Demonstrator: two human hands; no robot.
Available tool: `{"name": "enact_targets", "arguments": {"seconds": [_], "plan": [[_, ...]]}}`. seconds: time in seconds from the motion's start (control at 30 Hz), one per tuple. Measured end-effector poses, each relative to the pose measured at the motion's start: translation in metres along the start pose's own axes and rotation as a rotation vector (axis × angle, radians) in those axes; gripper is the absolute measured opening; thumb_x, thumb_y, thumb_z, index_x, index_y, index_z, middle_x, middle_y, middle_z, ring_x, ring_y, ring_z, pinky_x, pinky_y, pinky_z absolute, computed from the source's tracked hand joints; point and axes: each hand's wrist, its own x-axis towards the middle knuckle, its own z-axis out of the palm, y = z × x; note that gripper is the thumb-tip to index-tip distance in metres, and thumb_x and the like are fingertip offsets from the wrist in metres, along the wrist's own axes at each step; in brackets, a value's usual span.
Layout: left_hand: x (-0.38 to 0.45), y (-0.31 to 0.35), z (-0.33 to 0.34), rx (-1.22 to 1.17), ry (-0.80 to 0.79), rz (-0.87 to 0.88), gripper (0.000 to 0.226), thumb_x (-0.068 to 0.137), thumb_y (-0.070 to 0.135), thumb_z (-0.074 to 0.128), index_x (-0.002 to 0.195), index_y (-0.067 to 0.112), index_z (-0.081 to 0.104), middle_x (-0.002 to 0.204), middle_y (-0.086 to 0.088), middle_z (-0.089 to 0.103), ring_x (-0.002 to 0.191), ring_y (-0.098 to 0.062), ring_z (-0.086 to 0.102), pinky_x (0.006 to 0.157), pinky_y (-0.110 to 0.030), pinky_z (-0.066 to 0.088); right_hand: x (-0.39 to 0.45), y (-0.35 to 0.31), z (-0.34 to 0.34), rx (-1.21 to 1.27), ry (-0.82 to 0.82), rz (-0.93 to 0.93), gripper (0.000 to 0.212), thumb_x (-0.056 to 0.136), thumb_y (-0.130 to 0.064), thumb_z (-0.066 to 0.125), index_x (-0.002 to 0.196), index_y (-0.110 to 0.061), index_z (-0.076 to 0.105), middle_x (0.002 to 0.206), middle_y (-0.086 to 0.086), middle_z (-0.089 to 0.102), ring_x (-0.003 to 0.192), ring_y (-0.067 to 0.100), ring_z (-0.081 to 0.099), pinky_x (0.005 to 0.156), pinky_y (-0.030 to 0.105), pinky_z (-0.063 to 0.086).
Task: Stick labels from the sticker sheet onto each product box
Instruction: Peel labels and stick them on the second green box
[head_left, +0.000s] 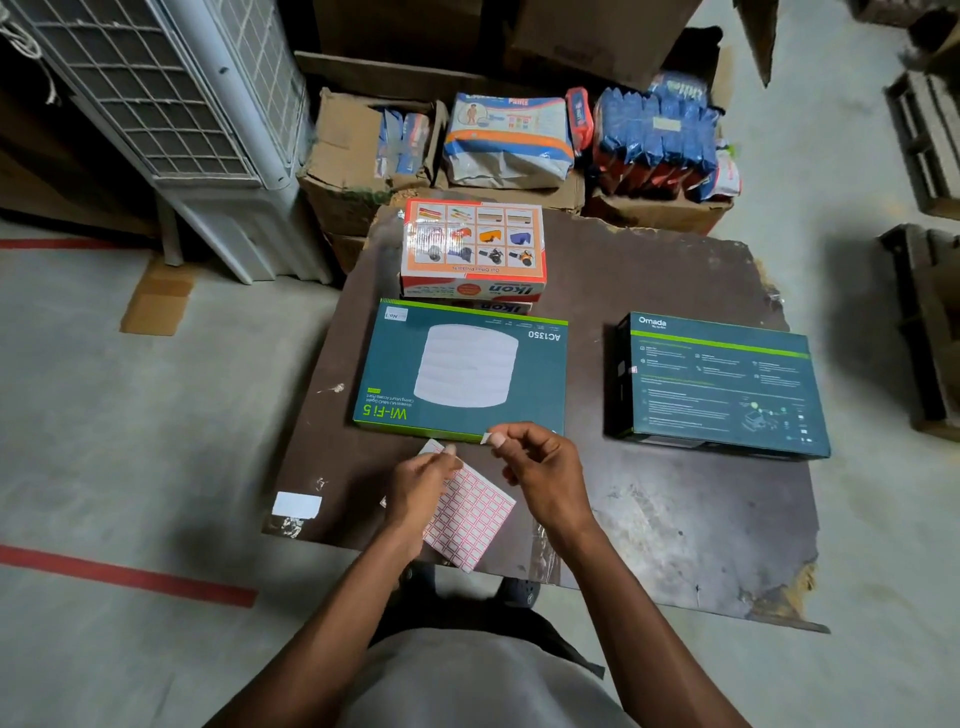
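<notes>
Left hand (423, 480) grips the sticker sheet (470, 512) — right hand (537, 465) pinches a peeled label (487, 438) just over the Wi-Fi 5 box (462, 371).

Sticker sheet (470, 519) — white, gridded with red-bordered labels; two product boxes (462, 374) (719, 384) — dark teal with lime-green stripes and white print; stacked boxes (472, 249) orange, white and red; tabletop (649, 509) mottled dark brown

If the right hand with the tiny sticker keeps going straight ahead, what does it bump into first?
Probably the Wi-Fi 5 box: the right hand pinches a small label right at its near edge, though its height above the box is unclear.
</notes>
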Motion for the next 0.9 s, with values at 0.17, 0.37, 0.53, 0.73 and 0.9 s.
{"name": "enact_targets", "arguments": {"seconds": [0.17,0.37,0.53,0.73,0.9], "plan": [[-0.036,0.056,-0.001,-0.414,-0.392,-0.144,0.041,0.094,0.047,0.062,0.087,0.008,0.072,0.073,-0.004,0.068,0.061,-0.011,0.054,0.058,-0.025,0.034,0.005,-0.002,-0.009,0.072,-0.027,-0.066,0.01,0.093,-0.012,0.073,0.101,-0.009,0.078,0.089,0.001,0.077,0.071,0.006,0.064,0.06,0.02,0.051],[-0.042,0.075,-0.003,-0.373,-0.447,-0.122,0.036,0.079,0.038,0.073,0.096,0.006,0.071,0.078,-0.004,0.068,0.065,-0.011,0.055,0.06,-0.024,0.038,0.011,-0.001,-0.018,0.081,-0.027,-0.113,0.006,0.094,-0.013,0.072,0.096,-0.014,0.078,0.094,0.005,0.078,0.08,0.016,0.069,0.06,0.02,0.05],[-0.041,0.076,0.002,-0.336,-0.472,-0.155,0.02,0.09,0.026,0.07,0.096,0.006,0.072,0.079,-0.006,0.069,0.063,-0.01,0.055,0.057,-0.022,0.038,0.013,0.002,-0.02,0.038,-0.037,-0.117,0.004,0.093,-0.017,0.075,0.094,-0.017,0.079,0.092,0.003,0.078,0.08,0.019,0.069,0.061,0.019,0.05],[-0.036,0.076,0.01,-0.371,-0.454,-0.044,0.003,0.093,0.009,0.065,0.091,0.007,0.066,0.073,-0.002,0.064,0.06,-0.008,0.054,0.051,-0.017,0.037,0.015,0.006,-0.025,0.018,-0.017,-0.097,0.007,0.092,-0.017,0.076,0.095,-0.012,0.079,0.092,0.006,0.078,0.082,0.027,0.071,0.061,0.019,0.05],[-0.031,0.072,0.016,-0.303,-0.34,0.069,0.007,0.093,0.01,0.068,0.091,0.004,0.07,0.073,-0.003,0.066,0.062,-0.009,0.053,0.05,-0.019,0.035,0.016,0.008,-0.028,0.031,-0.007,-0.069,0.007,0.095,-0.015,0.073,0.098,-0.012,0.079,0.09,0.008,0.077,0.071,0.013,0.063,0.061,0.023,0.051]]}}
